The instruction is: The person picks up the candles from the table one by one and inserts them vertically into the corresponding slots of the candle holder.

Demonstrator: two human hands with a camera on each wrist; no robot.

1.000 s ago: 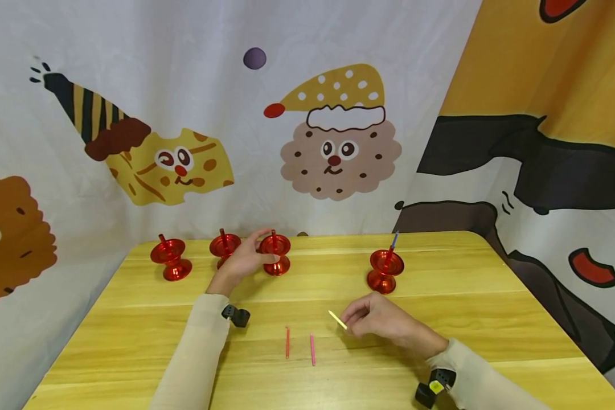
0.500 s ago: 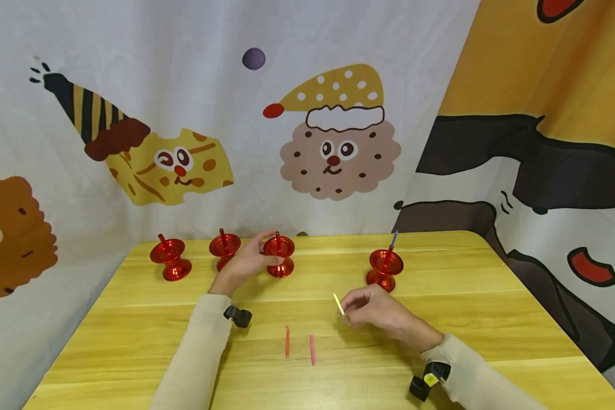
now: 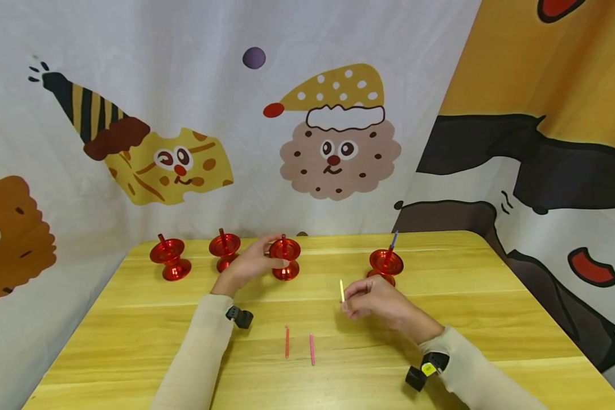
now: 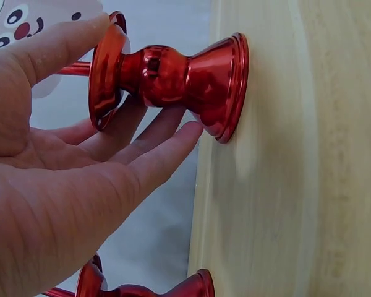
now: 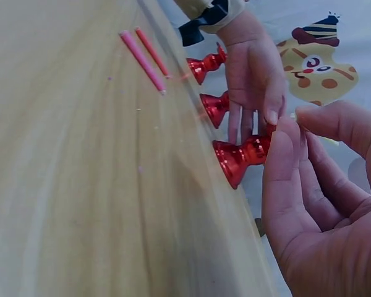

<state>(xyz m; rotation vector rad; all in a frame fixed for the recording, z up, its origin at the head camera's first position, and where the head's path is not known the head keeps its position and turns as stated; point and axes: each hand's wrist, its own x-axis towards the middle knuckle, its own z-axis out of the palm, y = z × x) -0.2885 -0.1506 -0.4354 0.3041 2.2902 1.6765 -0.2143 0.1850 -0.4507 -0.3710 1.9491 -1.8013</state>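
Observation:
My left hand (image 3: pixel 251 265) holds a shiny red candle holder (image 4: pixel 167 77), the thumb at its dish and the fingers around the far side of its stem. This holder's base stands on the table, and its central tube holds no candle. Between thumb and fingertips, my right hand (image 3: pixel 381 302) pinches a thin yellow candle (image 3: pixel 341 289), nearly upright above the table. In the right wrist view the fingers mostly hide that candle. Just behind the right hand stands another red holder (image 3: pixel 386 262) with a blue candle (image 3: pixel 394 239) in its tube.
Two more red candle holders, a far-left one (image 3: pixel 170 259) and one beside my left hand (image 3: pixel 224 246), stand near the back edge. An orange-red candle (image 3: pixel 287 343) and a pink candle (image 3: pixel 312 349) lie on the wooden table (image 3: pixel 266 381). A printed curtain (image 3: pixel 210 68) hangs behind.
The candle holder in my left hand has slid a little to the right along the table. My right hand has moved slightly away from me and turned the yellow candle from slanting to nearly upright.

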